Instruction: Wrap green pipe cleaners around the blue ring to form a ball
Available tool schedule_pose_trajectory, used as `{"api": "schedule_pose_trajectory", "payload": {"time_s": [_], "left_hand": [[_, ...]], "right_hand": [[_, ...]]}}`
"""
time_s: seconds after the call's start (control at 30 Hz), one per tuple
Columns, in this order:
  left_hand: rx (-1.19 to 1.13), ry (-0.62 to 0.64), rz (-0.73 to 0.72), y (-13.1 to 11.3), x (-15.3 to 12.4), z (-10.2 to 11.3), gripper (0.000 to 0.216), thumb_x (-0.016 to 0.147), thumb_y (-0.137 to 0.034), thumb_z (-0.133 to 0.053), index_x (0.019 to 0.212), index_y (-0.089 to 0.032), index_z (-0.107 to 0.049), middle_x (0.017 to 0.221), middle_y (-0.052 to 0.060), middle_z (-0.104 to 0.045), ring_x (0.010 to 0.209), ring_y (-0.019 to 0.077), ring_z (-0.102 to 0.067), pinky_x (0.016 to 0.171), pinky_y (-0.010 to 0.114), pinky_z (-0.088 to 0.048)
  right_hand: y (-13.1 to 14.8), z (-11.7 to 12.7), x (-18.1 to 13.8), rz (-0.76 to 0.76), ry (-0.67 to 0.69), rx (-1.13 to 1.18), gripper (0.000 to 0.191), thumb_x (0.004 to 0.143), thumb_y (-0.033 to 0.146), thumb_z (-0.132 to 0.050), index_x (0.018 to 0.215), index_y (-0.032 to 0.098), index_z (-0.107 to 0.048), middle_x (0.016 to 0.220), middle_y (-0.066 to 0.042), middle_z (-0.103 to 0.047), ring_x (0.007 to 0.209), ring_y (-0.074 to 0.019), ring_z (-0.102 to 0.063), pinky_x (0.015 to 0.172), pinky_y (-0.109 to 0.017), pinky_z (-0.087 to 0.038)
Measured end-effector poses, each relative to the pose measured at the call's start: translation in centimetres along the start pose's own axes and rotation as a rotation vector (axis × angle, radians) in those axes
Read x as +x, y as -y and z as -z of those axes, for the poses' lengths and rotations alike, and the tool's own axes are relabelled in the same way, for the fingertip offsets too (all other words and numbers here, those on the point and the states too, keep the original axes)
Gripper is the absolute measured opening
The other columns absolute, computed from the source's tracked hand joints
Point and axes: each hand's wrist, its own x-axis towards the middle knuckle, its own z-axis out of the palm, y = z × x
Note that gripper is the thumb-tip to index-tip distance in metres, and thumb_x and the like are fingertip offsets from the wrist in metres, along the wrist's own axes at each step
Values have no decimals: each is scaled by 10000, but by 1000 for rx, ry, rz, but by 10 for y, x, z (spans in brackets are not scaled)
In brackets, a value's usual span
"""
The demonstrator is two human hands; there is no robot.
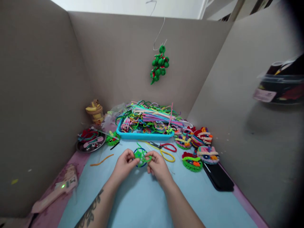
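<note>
Between my two hands is a round piece bent from green and blue pipe cleaners (138,154), held above the blue table cover. My left hand (127,162) pinches its left edge between thumb and fingers. On the other side my right hand (156,163) is closed on a green pipe cleaner strand (147,158) at the right of the piece. Just behind lie scissors (163,148) with one red and one yellow handle loop. An orange pipe cleaner (101,160) rests to the left of my left hand.
A blue tray (144,136) heaped with pipe cleaners stands at the back. Finished colourful pieces (192,162) and a black phone (218,177) lie right. At left are a glue gun (59,190) and a metal dish (87,148). Grey panels (123,63) enclose three sides.
</note>
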Motion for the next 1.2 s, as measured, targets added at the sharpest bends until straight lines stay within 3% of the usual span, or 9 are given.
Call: {"api": "schedule_pose_trajectory", "payload": {"time_s": [0.07, 0.27, 0.4, 0.53, 0.7, 0.83, 1.0, 1.1, 1.2], "left_hand": [[29, -13, -15, -1, -1, 0, 248, 674, -256, -639, 686, -184, -402, 543, -83, -372, 484, 62, -317, 471, 181, -231], [89, -46, -24, -2, 1, -3, 237, 659, -239, -642, 668, -181, -412, 522, -86, -345, 469, 59, -293, 459, 183, -212], [80, -59, -20, -3, 3, -5, 243, 655, -249, -647, 677, -183, -414, 521, -87, -350, 464, 60, -298, 456, 182, -209], [57, -62, -24, -2, 2, -8, 261, 654, -269, -651, 678, -187, -405, 531, -87, -358, 466, 61, -307, 458, 182, -213], [40, -99, -21, 0, 0, -10, 265, 654, -272, -657, 678, -189, -406, 526, -89, -342, 459, 61, -302, 456, 184, -218], [20, -190, -54, 0, 0, -11, 266, 662, -272, -657, 671, -190, -404, 542, -83, -369, 465, 62, -319, 463, 186, -244], [-20, -314, -82, -5, 1, -10, 280, 654, -268, -664, 656, -193, -395, 567, -76, -407, 482, 63, -361, 491, 187, -289], [-44, -343, -80, -6, 2, -9, 288, 650, -264, -664, 639, -194, -385, 558, -76, -405, 491, 68, -387, 502, 189, -305], [-66, -321, -82, -5, 1, -8, 286, 661, -257, -659, 650, -195, -380, 573, -74, -418, 507, 69, -405, 514, 189, -318]], "right_hand": [[3, 0, -3, -10, 35, -12, 279, 663, 287, -617, 876, 201, -459, 615, 76, -540, 305, -33, -419, 285, -146, -225], [5, -2, -9, -55, 180, -95, 413, 645, 222, -625, 1000, 228, -414, 588, 101, -487, 378, -56, -442, 352, -154, -290], [3, -2, -7, 91, 10, -289, 367, 638, 187, -615, 981, 216, -490, 625, 70, -498, 510, -83, -455, 471, -188, -347], [-2, -3, -5, 235, -188, -489, 329, 648, 149, -560, 969, 217, -550, 826, 1, -593, 674, -137, -528, 605, -249, -415], [-9, -9, -6, 284, -272, -352, 366, 654, 102, -499, 998, 225, -519, 892, -14, -587, 723, -144, -557, 666, -271, -451], [-10, -16, -8, 213, -325, -61, 378, 630, 117, -567, 966, 242, -446, 877, 21, -545, 606, -87, -531, 541, -210, -428], [-8, -21, -11, 97, -206, 162, 268, 601, 168, -659, 821, 208, -510, 707, 42, -575, 629, -94, -565, 579, -208, -440], [-6, -20, -14, -23, 42, 112, 279, 597, 239, -690, 854, 181, -598, 649, 22, -613, 650, -132, -600, 621, -259, -465], [-3, -18, -18, -87, 320, -82, 210, 624, 273, -679, 804, 167, -654, 637, 12, -628, 615, -137, -591, 602, -272, -459]]}}
